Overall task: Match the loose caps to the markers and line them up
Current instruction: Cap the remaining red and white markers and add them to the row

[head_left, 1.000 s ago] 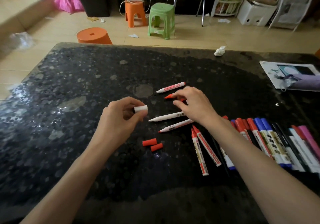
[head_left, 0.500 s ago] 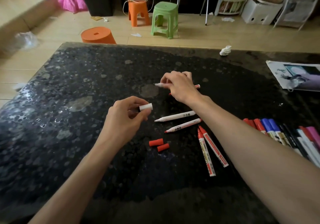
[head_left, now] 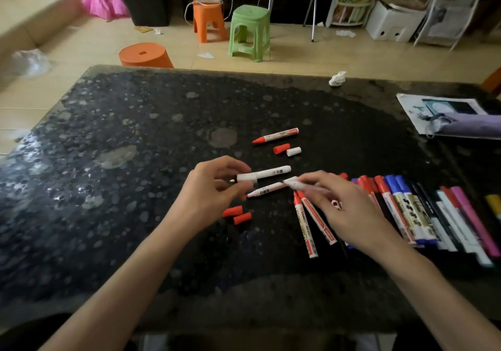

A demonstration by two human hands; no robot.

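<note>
Though beside left hand (head_left: 208, 188), red caps (head_left: 232, 211)

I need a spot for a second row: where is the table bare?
Bare: the left half of the table, beyond the left hand; also the far strip between the far red marker and the crumpled tissue. Crowded: around the right hand, from the two red caps to the marker row.

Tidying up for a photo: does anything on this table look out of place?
Yes. Two red caps lie loose by the left hand, with a red cap and white cap farther back. A lone red marker lies beyond them, away from the row. Crumpled tissue sits at the far edge.
</note>
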